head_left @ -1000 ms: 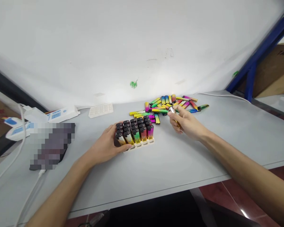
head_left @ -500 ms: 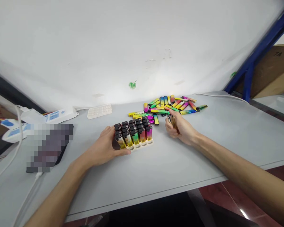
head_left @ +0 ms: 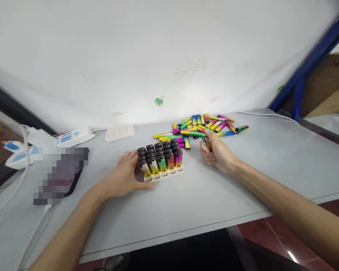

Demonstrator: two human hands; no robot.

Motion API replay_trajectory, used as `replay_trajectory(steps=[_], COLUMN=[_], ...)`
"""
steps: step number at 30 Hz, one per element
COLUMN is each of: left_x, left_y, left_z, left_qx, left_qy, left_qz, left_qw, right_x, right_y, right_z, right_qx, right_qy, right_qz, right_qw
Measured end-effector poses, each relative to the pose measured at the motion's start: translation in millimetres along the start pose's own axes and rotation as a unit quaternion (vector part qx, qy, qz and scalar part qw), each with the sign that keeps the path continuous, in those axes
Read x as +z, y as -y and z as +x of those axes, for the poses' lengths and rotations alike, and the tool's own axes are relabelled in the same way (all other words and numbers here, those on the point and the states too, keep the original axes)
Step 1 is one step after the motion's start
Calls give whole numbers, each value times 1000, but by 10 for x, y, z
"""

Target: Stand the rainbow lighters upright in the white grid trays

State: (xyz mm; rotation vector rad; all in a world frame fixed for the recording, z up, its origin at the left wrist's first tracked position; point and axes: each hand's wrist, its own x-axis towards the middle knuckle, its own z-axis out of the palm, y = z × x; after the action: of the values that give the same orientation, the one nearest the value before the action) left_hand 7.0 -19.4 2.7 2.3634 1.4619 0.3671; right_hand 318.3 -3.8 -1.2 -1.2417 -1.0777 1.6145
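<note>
My left hand [head_left: 125, 173] curves round the left end of a pale tray [head_left: 173, 171] and holds it loosely, thumb stretched out flat by its front corner. Rows of metallic, colour-fading lighters [head_left: 161, 162] stand upright in the tray, black tops up; the slots of its front row hold none. Over the table to the right, my right hand [head_left: 216, 150] is closed round a gold-toned lighter [head_left: 208, 143]. My fingers hide most of that lighter. Just behind this hand lies a loose pile of lighters [head_left: 190, 133] in mixed colours.
A second pale tray [head_left: 120, 133] lies by the wall. At the left are a power strip [head_left: 70, 137], white cables and a pixelated dark device [head_left: 60, 177]. A blue metal frame [head_left: 299, 90] and cardboard boxes [head_left: 327, 82] stand at the right.
My left thumb has slid slightly away from the tray's front edge, uncovering the corner slot. My right hand has barely moved and keeps its lighter. The view has shifted slightly.
</note>
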Motion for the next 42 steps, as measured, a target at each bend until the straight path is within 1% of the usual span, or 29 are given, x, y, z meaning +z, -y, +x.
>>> replay_trajectory(steps=[4,11,16,18,22,24,26,29,32,34,36,39,42], left_x=[-15,-15,-9,-1,8,11,18,38,62,74,81,85,84], left_y=[-9,1,-20,-18,-6,-3,-1,5,13,14,12,6,-2], left_z=[-3,-1,-5,-6,-3,-3,-5,-4,5,11,12,7,1], left_qx=[-18,-8,-10,-7,-1,2,8,23,31,34,36,32,32], left_qy=[5,-1,0,4,6,7,9,8,7,6,6,6,5], left_qz=[4,3,3,3,7,8,11,13,18,22,25,27,27], left_qw=[1000,1000,1000,1000,1000,1000,1000,1000,999,999,999,999,999], right_x=[-12,-21,14,16,-5,-18,-29,-46,-44,-3,91,327,615], right_y=[-19,-35,-15,-28,-66,-62,-30,57,147,194,231,267,259], right_z=[10,30,14,14,21,6,-31,-118,-212,-279,-356,-478,-550], right_qx=[2,-2,-8,-22,-85,-120,-157,-210,-243,-255,-263,-263,-274], right_qy=[1,-22,-23,-26,-20,-16,-7,24,54,77,102,120,101], right_qz=[-3,-2,-14,-19,-65,-106,-170,-285,-340,-351,-364,-378,-379], right_qw=[1000,1000,1000,999,994,987,973,935,907,897,888,880,878])
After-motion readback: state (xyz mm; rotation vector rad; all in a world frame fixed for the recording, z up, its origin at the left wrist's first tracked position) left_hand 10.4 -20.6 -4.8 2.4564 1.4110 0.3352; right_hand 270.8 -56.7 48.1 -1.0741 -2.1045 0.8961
